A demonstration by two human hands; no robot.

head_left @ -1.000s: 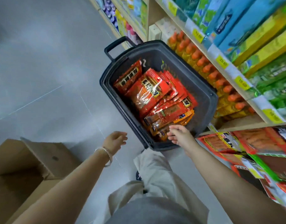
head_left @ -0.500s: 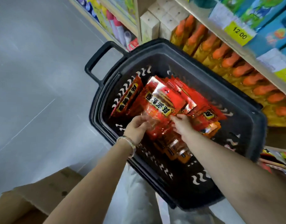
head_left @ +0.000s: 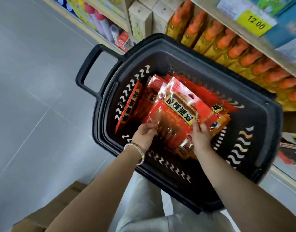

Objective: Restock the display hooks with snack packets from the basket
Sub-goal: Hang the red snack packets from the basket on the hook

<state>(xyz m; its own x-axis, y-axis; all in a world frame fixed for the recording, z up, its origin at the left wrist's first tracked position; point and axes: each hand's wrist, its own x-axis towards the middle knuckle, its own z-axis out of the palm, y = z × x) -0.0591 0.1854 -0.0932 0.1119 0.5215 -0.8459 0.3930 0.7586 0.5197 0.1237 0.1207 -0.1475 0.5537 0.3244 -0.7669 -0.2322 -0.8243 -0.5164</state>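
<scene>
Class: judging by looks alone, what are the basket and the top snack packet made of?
Basket: likely moulded plastic, matt black, with wavy slots cut through its walls. Top snack packet: seemingly thin plastic film, glossy red, creased, with bright glare streaks.

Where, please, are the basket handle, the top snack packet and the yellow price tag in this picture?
basket handle (head_left: 87,64): head view, on its outer grip bar.
top snack packet (head_left: 179,113): head view, on its printed label band.
yellow price tag (head_left: 256,24): head view, on the printed 12.00.
</scene>
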